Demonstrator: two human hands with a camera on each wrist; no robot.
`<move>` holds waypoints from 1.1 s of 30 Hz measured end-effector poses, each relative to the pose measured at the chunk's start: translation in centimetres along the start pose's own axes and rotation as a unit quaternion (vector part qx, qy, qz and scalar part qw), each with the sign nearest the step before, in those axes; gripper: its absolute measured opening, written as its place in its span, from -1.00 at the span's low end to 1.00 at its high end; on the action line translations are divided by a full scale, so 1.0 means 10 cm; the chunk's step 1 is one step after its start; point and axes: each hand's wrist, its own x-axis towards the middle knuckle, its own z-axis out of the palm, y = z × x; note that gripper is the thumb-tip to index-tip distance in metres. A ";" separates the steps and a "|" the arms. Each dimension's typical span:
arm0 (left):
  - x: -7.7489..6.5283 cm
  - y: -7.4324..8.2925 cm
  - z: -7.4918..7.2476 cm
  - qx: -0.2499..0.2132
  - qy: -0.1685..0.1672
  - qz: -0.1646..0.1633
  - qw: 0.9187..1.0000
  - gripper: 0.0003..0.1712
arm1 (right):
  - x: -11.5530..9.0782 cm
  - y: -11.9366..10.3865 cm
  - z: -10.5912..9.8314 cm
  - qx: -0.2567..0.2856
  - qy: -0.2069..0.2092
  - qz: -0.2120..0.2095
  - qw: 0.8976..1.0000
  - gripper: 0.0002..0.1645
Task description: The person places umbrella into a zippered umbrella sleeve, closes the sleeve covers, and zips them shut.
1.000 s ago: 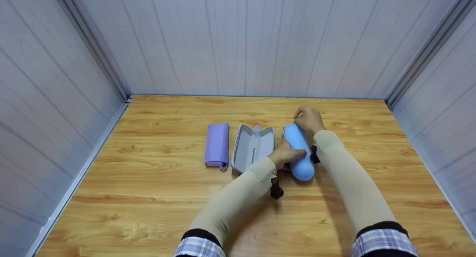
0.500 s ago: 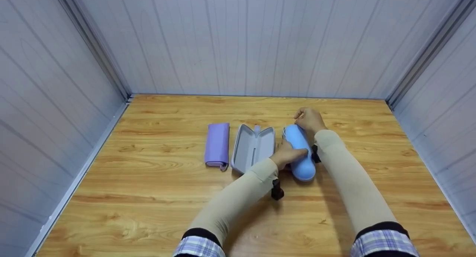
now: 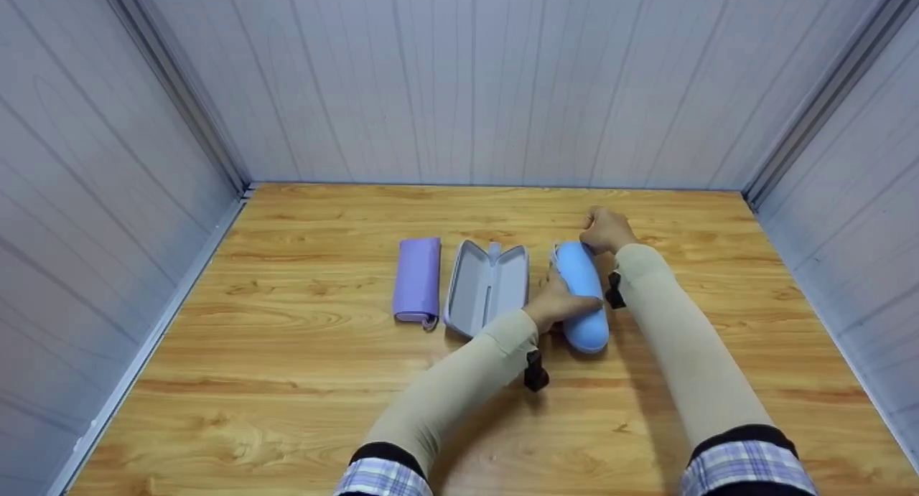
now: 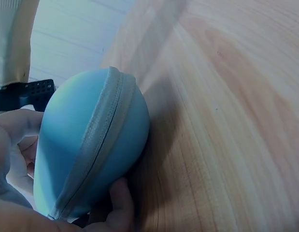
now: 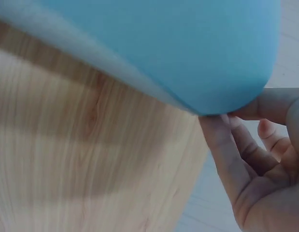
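Head view first: we've got our left hand (image 3: 562, 301) wrapped around a blue case (image 3: 579, 272), thumb laid across the top, so that's a proper grip with no daylight in it. The case lies lengthwise, running from just nearer than that hand up to our right hand (image 3: 607, 229). The right one sits at the case's far end, fingers bent in and tips brought together there. Just left of the left hand is a grey case (image 3: 470, 284), lying wide open, with its near right corner partly behind our wrist. Farther left again there's a purple case (image 3: 417, 275), with a little loop (image 3: 429, 324) at its near end. Everything's on a wood-grain tabletop (image 3: 309, 381), and we're wearing beige sleeves (image 3: 445, 388) with plaid cuffs (image 3: 384, 476).

Left wrist view: the blue case fills the curl of our left hand, one fingertip tucked in low against its side. A zip band (image 4: 98, 140) runs around the case, and its two halves meet along the stretch we can see.

Right wrist view: our right thumb and a finger pinch at the very end of the blue case, the other fingers loosely bent behind. We can't tell whether they've got a zip pull in there, since the contact spot is hidden.
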 end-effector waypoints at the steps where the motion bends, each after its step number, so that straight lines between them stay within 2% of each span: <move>1: 0.00 0.00 0.00 0.000 -0.001 -0.002 1.000 0.27 | 0.00 0.00 -0.01 0.002 -0.004 0.003 1.000 -0.90; 6: -0.02 0.00 0.00 -0.008 -0.001 -0.012 1.000 0.27 | -0.01 -0.01 -0.04 0.034 -0.022 0.029 0.999 -0.88; 13: -0.01 -0.01 0.01 0.005 -0.002 0.000 1.000 0.26 | 0.01 0.05 -0.05 0.076 -0.034 0.050 0.995 -0.77; 16: 0.00 0.00 0.01 0.012 -0.002 -0.003 1.000 0.25 | 0.00 0.01 -0.05 0.060 -0.032 0.042 0.997 -0.74; 19: 0.00 0.01 0.02 0.011 -0.004 -0.001 1.000 0.26 | 0.00 -0.05 -0.04 0.017 -0.016 0.030 0.999 -0.73; 24: -0.01 0.00 0.00 0.000 -0.012 0.003 1.000 0.27 | 0.03 -0.17 0.05 -0.052 0.011 -0.018 0.998 -0.66; 30: -0.03 0.00 0.00 -0.005 -0.006 -0.013 1.000 0.30 | 0.01 -0.26 0.13 -0.056 0.015 -0.044 0.997 -0.84; 33: -0.02 -0.01 0.01 -0.004 -0.001 -0.008 1.000 0.31 | -0.01 -0.26 0.13 -0.049 0.015 -0.059 0.997 -0.83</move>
